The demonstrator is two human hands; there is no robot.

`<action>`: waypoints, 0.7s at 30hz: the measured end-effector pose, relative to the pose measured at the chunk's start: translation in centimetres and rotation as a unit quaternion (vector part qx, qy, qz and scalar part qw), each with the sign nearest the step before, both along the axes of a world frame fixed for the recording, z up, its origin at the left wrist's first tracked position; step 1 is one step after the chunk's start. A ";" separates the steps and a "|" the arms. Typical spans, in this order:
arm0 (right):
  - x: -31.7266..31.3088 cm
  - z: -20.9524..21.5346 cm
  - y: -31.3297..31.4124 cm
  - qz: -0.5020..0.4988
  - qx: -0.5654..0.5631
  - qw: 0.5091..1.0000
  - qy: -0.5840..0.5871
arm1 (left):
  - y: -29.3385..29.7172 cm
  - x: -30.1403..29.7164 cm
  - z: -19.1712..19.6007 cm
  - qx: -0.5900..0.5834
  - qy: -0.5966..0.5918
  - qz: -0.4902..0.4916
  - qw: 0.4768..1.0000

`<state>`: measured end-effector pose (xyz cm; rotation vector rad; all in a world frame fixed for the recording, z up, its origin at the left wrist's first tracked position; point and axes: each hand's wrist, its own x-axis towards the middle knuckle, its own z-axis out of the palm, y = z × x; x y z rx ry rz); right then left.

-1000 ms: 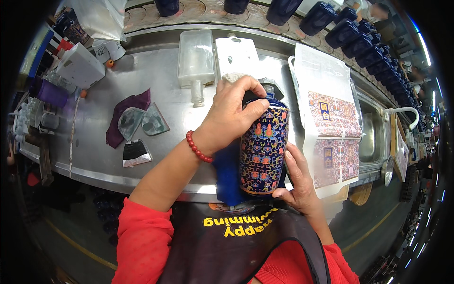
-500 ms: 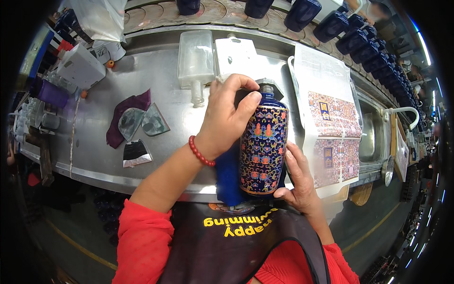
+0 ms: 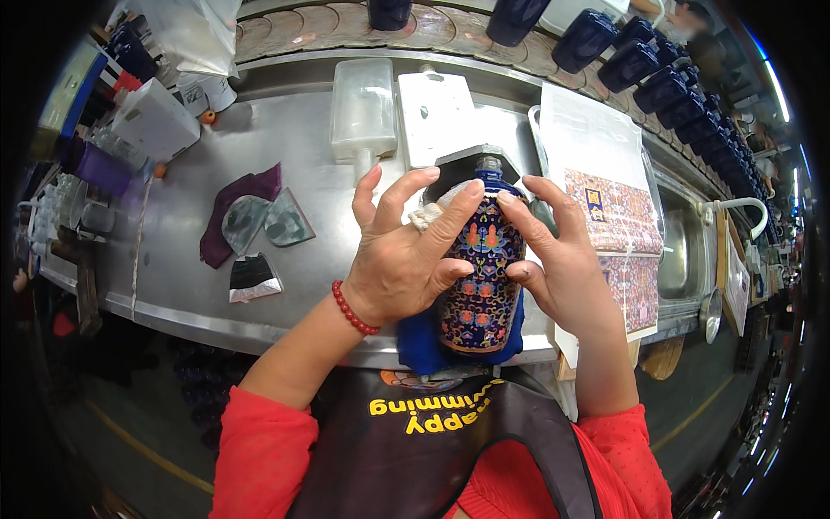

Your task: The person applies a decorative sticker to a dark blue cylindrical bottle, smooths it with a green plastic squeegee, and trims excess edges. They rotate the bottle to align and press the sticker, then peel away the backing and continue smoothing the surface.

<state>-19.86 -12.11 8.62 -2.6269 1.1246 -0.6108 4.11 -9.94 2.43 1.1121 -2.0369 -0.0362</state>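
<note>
A dark blue bottle point(image 3: 481, 298) wrapped in a colourful floral pattern lies on a blue cloth point(image 3: 417, 342), its neck pointing away from me. My left hand point(image 3: 402, 264) spreads its fingers over the bottle's left side, the index fingertip on the shoulder by the pattern's upper edge. From the other side, my right hand point(image 3: 562, 264) touches the same edge with a fingertip, its thumb lower on the patterned face. A crumpled white wad point(image 3: 425, 216) shows behind my left fingers; whether they grip it is unclear. Behind the neck sits a dark angular block point(image 3: 514, 157).
Sheets of floral decals point(image 3: 644, 208) lie at the right, before a sink point(image 3: 683, 251). A clear bottle point(image 3: 361, 108) and a white block point(image 3: 435, 112) stand at the back. Purple cloth point(image 3: 226, 208) and scraps lie left. Blue bottles point(image 3: 588, 39) line the conveyor point(image 3: 294, 35).
My left hand has left the neck and spread over the bottle's left side. My right hand has risen from the base to the shoulder. The conveyor's bottles have shifted right.
</note>
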 end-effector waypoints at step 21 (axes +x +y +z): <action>-1.2 -1.3 0.6 -0.028 0.022 0.998 -0.044 | -1.7 0.5 1.0 0.035 0.101 -0.053 0.993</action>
